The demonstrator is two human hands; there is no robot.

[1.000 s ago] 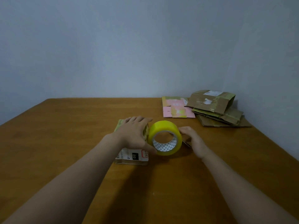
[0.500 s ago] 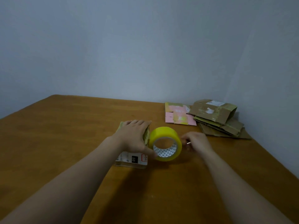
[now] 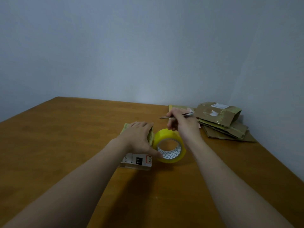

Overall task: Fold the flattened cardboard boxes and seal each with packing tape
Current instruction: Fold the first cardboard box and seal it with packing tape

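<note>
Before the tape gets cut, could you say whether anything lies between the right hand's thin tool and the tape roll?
Nothing visible does: the right hand holds the thin tool above the tape roll, while the left hand rests on the small box beside it.

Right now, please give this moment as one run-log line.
left hand: flat on small box, thumb at yellow tape roll | right hand: holds thin metal tool above it | flattened boxes: stacked far right

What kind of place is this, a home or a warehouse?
Probably a plain room at home or a small packing corner, not a warehouse: a wooden table against bare walls, a small stack of flattened boxes, one roll of yellow tape.
</note>
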